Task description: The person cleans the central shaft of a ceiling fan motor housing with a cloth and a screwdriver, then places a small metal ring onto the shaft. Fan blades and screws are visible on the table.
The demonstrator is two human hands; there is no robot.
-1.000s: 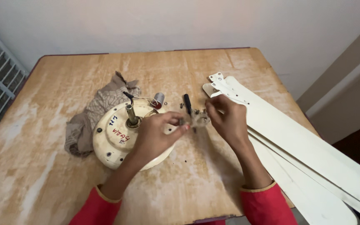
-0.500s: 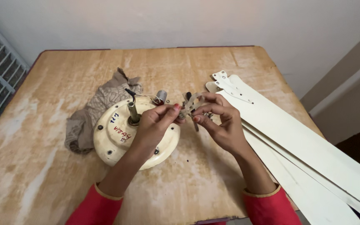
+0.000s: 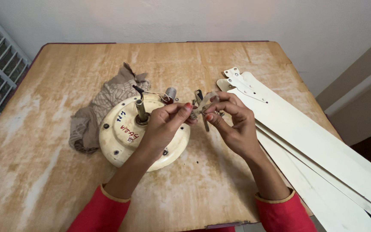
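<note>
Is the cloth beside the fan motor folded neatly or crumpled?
Crumpled. The brown patterned cloth lies bunched in uneven folds on the wooden table, its edge tucked against the cream fan motor housing.

Left hand [image 3: 165, 124] and right hand [image 3: 230, 124] pinch a small scrap of tape [image 3: 202, 104] together, raised above the cream fan motor housing [image 3: 125, 135]. Brown cloth [image 3: 104, 103] behind it; fan blades [image 3: 305, 141] at right on the wooden table [image 3: 44, 172].

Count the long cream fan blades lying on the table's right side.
3 fan blades, stacked and fanned out along the table right edge, running toward the lower right past the right hand. Overlap may hide another.
</note>
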